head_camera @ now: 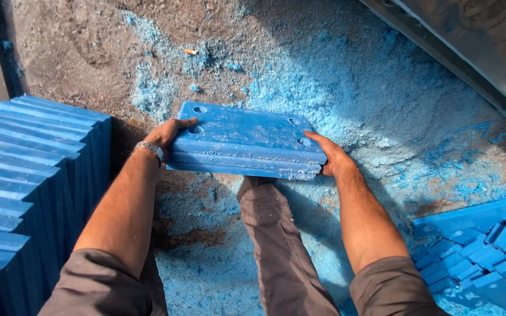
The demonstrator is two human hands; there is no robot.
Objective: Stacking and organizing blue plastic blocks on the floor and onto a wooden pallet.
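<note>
we're gripping a stack of blue plates by its two short ends, above the shavings-covered floor.
near to far: left hand (168, 133) and right hand (335, 157) each closed on an end of the three-plate stack (246, 140), four holes showing on top; risk: edge-only grip, plates could shear apart and fall onto the shavings (346, 88). upright slabs (24, 175) left, over ten; small blocks (487, 251) right, too many to count.

Obstacles: a row of upright blue plastic slabs (30, 175) stands at 9 o'clock, close beside the left forearm. A pile of small blue plastic blocks (481, 251) lies at 4 o'clock. A slanted grey metal machine edge (469, 52) closes off 1 o'clock. Passage remains open at 12 o'clock over the floor strewn with blue shavings (335, 76).
</note>
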